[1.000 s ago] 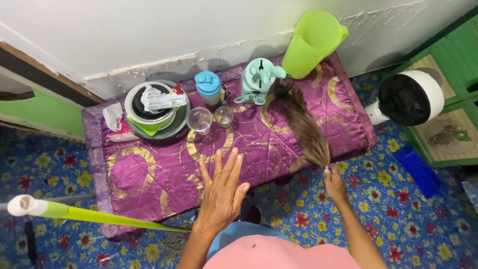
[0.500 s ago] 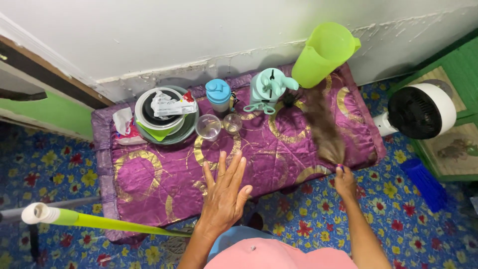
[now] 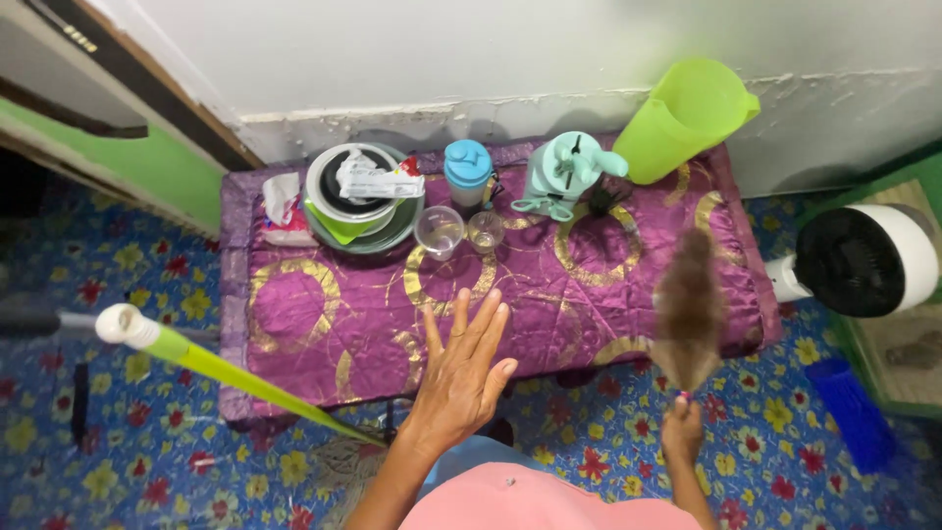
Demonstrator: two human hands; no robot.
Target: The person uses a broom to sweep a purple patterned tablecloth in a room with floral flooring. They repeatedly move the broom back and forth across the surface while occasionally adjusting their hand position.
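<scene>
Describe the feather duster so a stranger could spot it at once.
Find the low table under the purple cloth against the white wall. At its right front edge, above the right hand, a brown feather duster hangs blurred. It is the only feathery thing; its neighbours, the green jug and white fan, are hard plastic.

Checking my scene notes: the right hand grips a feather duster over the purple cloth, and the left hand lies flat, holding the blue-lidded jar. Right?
Not quite. In the head view the left hand is open, fingers spread over the purple cloth, holding nothing; the blue-lidded jar stands apart. The right hand does grip the feather duster.
</scene>
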